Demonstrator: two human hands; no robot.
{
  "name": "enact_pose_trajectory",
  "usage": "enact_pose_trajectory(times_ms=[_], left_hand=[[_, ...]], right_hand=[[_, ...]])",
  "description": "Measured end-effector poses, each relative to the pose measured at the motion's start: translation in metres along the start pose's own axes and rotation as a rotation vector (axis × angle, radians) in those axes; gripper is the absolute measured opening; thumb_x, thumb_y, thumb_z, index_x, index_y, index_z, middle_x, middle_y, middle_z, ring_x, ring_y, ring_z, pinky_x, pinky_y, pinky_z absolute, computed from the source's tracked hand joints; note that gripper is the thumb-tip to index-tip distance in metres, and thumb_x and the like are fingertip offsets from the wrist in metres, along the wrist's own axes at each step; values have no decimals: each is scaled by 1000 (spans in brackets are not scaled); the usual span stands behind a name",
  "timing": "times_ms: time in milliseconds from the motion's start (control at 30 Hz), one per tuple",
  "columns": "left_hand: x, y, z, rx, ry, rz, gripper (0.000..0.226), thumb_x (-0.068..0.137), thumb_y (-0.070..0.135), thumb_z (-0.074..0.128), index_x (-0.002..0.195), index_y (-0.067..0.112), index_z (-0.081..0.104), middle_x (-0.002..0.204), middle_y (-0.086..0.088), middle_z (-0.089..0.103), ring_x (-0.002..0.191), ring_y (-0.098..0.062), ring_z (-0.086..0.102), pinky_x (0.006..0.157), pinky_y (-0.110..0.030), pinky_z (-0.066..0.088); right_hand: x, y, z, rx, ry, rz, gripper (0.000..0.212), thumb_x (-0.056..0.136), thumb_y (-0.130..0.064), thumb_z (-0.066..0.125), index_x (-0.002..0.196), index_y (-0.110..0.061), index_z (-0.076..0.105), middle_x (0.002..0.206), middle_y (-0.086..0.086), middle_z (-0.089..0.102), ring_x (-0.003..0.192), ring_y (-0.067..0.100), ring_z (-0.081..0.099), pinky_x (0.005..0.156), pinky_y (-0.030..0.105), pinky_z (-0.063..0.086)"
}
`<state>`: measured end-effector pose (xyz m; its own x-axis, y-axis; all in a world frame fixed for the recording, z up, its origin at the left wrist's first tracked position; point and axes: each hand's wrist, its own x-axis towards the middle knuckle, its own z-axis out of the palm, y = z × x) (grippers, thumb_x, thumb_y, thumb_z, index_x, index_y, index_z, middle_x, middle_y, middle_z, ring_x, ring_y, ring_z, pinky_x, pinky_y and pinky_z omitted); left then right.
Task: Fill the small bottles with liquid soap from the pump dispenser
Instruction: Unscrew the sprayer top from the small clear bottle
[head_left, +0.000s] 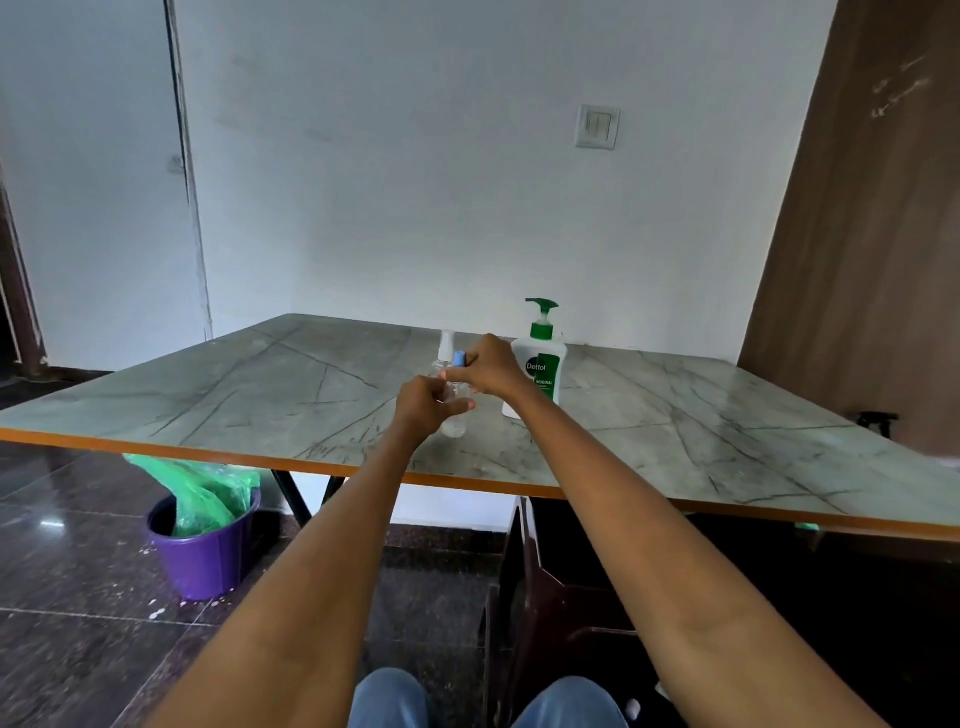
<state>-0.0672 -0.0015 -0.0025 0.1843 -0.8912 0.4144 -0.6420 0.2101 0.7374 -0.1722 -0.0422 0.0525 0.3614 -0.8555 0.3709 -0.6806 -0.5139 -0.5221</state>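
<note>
Bin (205, 551), purple with a green bag, stands on the floor under the table's (208, 400) left edge. Over the table's middle the left hand (423, 408) grips a clear small bottle (457, 415) that rests upright on the table, and the right hand (488, 371) pinches its blue cap (459, 359) at the top; a second clear bottle (445, 353) stands just behind them. To the right, the white and green dispenser (537, 369) stands upright just beside the right hand, with a wall switch (597, 127) above it.
</note>
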Motion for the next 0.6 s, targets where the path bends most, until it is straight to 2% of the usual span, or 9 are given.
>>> enact_pose_trajectory(times_ms=[100, 233, 367, 467, 500, 567, 600], left_hand=[[1, 1, -4, -5, -24, 13, 42, 78, 20, 71, 50, 18, 41, 51, 3, 38, 49, -8, 34, 51, -14, 25], [0, 1, -4, -16, -13, 10, 44, 76, 21, 73, 48, 18, 40, 50, 3, 38, 48, -8, 33, 50, -17, 25], [0, 2, -3, -26, -20, -9, 40, 78, 20, 71, 51, 19, 41, 53, 4, 40, 50, -7, 37, 51, -16, 28], [-2, 4, -4, -18, -11, -10, 40, 78, 19, 71, 52, 12, 42, 53, 4, 39, 49, -7, 35, 49, -11, 26], [-2, 4, -5, -14, -7, -3, 41, 78, 19, 72, 52, 10, 41, 52, 4, 37, 48, -7, 34, 45, -9, 27], [-4, 4, -5, -9, -2, 11, 44, 78, 20, 71, 49, 16, 38, 51, 4, 36, 47, -8, 32, 42, -6, 30], [-4, 4, -5, -9, -1, 15, 45, 79, 20, 71, 49, 19, 37, 51, 5, 35, 47, -8, 32, 42, -6, 29]], right_hand=[[2, 0, -7, 60, -78, 6, 32, 80, -17, 74, 92, 12, 68, 81, 20, 63, 63, 16, 53, 63, 25, 42], [2, -6, -22, 121, -227, 29, 28, 80, -2, 70, 106, 8, 67, 88, 15, 63, 71, 15, 56, 62, 17, 46], [2, -16, -23, -8, -202, -6, 25, 78, -15, 76, 93, 5, 71, 79, 10, 65, 62, 11, 55, 59, 15, 45], [2, -19, -23, -51, -191, -22, 5, 79, -4, 72, 77, -3, 68, 87, 14, 65, 63, 11, 55, 61, 16, 46], [2, -21, -24, -54, -213, -27, 5, 79, 2, 69, 79, -3, 68, 92, 14, 65, 69, 13, 57, 67, 20, 49], [3, -25, -26, -51, -267, -26, 23, 78, 10, 63, 99, 1, 70, 105, 14, 66, 90, 20, 60, 81, 29, 51], [2, -28, -28, -62, -281, -23, 29, 78, 9, 62, 105, 1, 68, 108, 15, 65, 95, 22, 59, 81, 30, 51]])
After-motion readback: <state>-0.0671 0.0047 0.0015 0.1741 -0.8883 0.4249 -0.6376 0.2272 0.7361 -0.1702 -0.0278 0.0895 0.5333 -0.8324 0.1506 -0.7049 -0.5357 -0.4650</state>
